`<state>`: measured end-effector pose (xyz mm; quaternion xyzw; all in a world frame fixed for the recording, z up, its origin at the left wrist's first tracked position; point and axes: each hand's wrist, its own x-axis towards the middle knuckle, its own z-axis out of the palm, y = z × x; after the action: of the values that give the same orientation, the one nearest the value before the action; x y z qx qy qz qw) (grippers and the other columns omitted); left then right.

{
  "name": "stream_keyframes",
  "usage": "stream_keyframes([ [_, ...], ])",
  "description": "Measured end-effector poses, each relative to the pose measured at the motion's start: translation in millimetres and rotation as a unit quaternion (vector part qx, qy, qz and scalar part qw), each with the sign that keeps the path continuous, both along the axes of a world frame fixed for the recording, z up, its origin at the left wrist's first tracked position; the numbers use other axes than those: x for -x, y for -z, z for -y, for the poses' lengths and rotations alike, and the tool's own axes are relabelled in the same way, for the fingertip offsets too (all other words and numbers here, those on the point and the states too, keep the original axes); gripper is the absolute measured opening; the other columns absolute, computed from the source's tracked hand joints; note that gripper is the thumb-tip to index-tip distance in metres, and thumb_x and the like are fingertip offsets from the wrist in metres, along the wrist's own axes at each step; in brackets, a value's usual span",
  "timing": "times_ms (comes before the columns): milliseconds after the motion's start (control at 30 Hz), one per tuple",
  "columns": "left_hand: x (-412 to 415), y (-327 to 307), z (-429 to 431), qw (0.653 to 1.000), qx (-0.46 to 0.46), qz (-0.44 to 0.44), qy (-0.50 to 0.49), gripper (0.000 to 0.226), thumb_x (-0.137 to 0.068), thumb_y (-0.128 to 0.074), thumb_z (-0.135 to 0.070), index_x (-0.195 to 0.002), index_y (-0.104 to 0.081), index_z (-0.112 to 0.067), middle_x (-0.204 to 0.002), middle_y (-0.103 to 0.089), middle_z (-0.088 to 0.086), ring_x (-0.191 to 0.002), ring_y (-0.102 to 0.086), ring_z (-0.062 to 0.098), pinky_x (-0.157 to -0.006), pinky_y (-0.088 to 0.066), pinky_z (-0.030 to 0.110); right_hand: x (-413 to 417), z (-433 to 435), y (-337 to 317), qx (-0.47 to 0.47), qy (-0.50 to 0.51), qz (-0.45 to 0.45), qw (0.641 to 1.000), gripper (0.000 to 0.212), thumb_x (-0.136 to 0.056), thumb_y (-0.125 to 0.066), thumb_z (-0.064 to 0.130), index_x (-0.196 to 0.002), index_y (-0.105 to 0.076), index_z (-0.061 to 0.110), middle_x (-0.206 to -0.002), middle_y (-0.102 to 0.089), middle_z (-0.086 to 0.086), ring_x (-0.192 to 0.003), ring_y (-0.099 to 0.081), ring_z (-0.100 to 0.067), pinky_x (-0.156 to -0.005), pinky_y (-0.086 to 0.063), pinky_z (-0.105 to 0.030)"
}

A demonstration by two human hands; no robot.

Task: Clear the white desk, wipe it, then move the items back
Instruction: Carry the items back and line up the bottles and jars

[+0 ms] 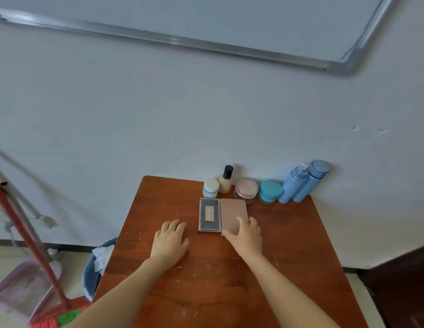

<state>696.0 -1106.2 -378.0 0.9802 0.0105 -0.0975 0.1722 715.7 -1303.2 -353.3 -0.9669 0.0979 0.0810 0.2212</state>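
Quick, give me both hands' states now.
Left hand: open, resting on the table.
Right hand: grips the pink case.

Along the far edge of your table (289, 233), by the wall, stand left to right a small jar (210, 188), a capped bottle (226, 179), a powder jar (246, 190), a cream jar (270, 191), a pump bottle (292, 185) and a tall bottle (310, 181), and before them a boxed case (209, 215) touches a palette (232, 211) on its right, with your right hand (246, 235) on the palette's near end and your left hand (169, 242) on the table to the left.
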Motion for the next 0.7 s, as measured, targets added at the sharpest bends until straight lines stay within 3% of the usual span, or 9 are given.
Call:
stream_keyframes([
  [167,-13.1,3.6,-1.1,1.000,-0.011,-0.002,-0.013,0.051,-0.094,-0.036,-0.039,-0.141,-0.027,-0.022,-0.146,-0.034,-0.003,-0.136,-0.026,0.019,-0.108,-0.029,0.036,-20.9,-9.6,9.6,0.013,0.056,-0.029,0.998,0.072,-0.081,-0.058,0.052,-0.139,-0.027,0.023,-0.148,-0.023,-0.013,-0.133,-0.029,-0.030,-0.104,-0.035,-0.043],
  [433,-30.2,-4.0,25.8,0.998,-0.043,-0.005,-0.040,0.054,-0.092,-0.035,-0.047,-0.138,-0.028,-0.020,-0.135,-0.044,0.006,-0.124,-0.040,0.025,-0.101,-0.035,0.038,-23.2,-7.2,9.2,0.010,0.101,-0.020,0.995,0.085,-0.073,-0.067,0.045,-0.140,-0.020,0.024,-0.136,-0.036,-0.010,-0.123,-0.036,-0.027,-0.098,-0.038,-0.040],
  [600,-50.7,-2.7,81.9,0.995,-0.004,0.003,-0.101,0.087,-0.080,-0.043,-0.067,-0.144,-0.006,-0.020,-0.145,-0.028,0.011,-0.132,-0.029,0.029,-0.104,-0.031,0.041,-1.7,20.3,1.8,-0.001,0.122,0.031,0.992,0.085,-0.070,-0.068,0.041,-0.139,-0.021,0.026,-0.136,-0.034,-0.008,-0.122,-0.034,-0.027,-0.098,-0.036,-0.040],
  [700,-56.9,1.4,104.7,0.993,-0.022,-0.008,-0.118,0.098,-0.076,-0.052,-0.066,-0.145,0.002,-0.022,-0.143,-0.025,0.014,-0.131,-0.026,0.030,-0.103,-0.030,0.043,8.5,33.1,-4.3,0.012,0.121,0.050,0.991,0.086,-0.069,-0.067,0.041,-0.140,-0.021,0.028,-0.137,-0.031,-0.007,-0.123,-0.032,-0.026,-0.098,-0.035,-0.039],
])
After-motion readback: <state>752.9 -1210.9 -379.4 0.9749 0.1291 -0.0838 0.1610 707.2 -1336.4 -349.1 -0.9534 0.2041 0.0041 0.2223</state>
